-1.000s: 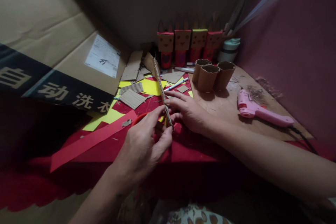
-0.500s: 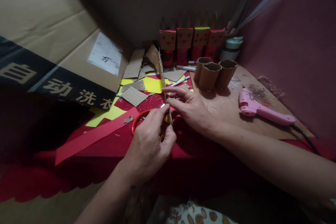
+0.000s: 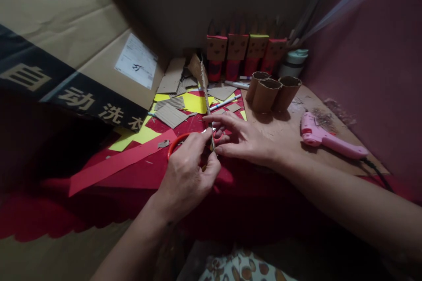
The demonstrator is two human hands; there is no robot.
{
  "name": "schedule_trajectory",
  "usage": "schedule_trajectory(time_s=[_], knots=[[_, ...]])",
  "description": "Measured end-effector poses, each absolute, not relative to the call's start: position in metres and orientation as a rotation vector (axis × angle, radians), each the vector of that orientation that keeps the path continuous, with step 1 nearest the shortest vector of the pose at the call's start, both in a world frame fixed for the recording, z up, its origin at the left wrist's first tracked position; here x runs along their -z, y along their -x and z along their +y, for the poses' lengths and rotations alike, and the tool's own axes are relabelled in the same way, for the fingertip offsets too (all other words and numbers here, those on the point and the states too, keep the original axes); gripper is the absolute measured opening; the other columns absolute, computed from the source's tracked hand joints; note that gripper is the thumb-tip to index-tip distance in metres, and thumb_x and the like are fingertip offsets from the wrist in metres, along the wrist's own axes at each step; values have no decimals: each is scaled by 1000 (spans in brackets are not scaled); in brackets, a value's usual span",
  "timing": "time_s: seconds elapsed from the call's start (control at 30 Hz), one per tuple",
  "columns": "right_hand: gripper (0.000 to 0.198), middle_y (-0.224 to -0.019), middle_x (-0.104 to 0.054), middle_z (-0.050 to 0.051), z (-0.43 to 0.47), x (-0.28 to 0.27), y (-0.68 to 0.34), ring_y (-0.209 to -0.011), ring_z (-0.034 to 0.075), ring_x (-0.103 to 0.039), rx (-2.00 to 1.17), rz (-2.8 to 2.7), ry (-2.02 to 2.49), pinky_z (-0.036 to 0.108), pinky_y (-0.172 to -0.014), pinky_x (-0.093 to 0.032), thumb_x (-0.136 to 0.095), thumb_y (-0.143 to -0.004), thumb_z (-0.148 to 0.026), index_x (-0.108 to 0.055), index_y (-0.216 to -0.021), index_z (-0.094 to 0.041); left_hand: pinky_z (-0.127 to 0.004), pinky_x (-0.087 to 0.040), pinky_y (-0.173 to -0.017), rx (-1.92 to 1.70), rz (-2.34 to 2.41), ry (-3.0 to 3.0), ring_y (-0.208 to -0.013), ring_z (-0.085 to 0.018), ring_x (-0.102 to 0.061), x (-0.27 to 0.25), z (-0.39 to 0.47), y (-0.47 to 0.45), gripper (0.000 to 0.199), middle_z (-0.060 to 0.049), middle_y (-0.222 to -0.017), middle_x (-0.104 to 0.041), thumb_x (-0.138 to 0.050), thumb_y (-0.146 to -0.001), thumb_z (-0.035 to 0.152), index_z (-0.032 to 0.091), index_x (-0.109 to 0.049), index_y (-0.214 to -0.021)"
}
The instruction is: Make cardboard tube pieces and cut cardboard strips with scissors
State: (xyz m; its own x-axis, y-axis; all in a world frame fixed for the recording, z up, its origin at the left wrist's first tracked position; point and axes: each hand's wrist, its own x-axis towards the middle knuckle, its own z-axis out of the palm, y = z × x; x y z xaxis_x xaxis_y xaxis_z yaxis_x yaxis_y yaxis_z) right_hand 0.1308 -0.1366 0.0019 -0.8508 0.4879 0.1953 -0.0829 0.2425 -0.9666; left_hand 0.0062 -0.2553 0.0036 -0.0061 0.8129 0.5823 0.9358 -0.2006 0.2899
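Note:
A piece of cardboard (image 3: 205, 85) stands nearly edge-on in front of me, its near end between my hands. My left hand (image 3: 189, 164) pinches that near end from the left between thumb and fingers. From the other side, my right hand (image 3: 245, 138) grips the same cardboard, with its index finger reaching over the edge and its thumb close to the near corner. Under my left hand lies a red-handled pair of scissors (image 3: 174, 142), mostly hidden. A red paper strip (image 3: 121, 164) with a small cardboard scrap (image 3: 164, 143) on it lies to the left.
A large cardboard box (image 3: 99, 66) leans in at left. Cardboard scraps (image 3: 171, 115) and yellow paper (image 3: 196, 103) litter the red cloth. On the right are three joined cardboard tubes (image 3: 266, 96) and a pink glue gun (image 3: 329, 140). Several cardboard figures (image 3: 237, 48) stand behind.
My right thumb has slid nearer along the cardboard, towards its near corner, and the right fingers have spread. My left hand keeps its pinch. The view has shifted slightly.

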Motion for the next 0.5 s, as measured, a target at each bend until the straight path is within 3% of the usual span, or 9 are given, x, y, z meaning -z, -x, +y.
schedule_trajectory(time_s=[0.23,0.5], knots=[[52,-112,-45,6,-133,2,-132,-101,19,-51,-1208,-2229,215,37,-82,-54,-62,-72,-15,-56,-123,-27,-28,-50,-79,1049,-1886,2129,-87,-16,-62,-2,-257,-2,32,-7,-97,-66,-51,-82,12,12,-54,-114],[55,-110,-48,6,-130,5,-132,-111,22,-46,-1136,-2255,176,37,-84,-53,-61,-74,-17,-55,-127,-30,-28,-51,-77,1097,-1883,2117,-86,-16,-62,-3,-257,-4,33,-8,-96,-66,-49,-82,10,11,-54,-114]])
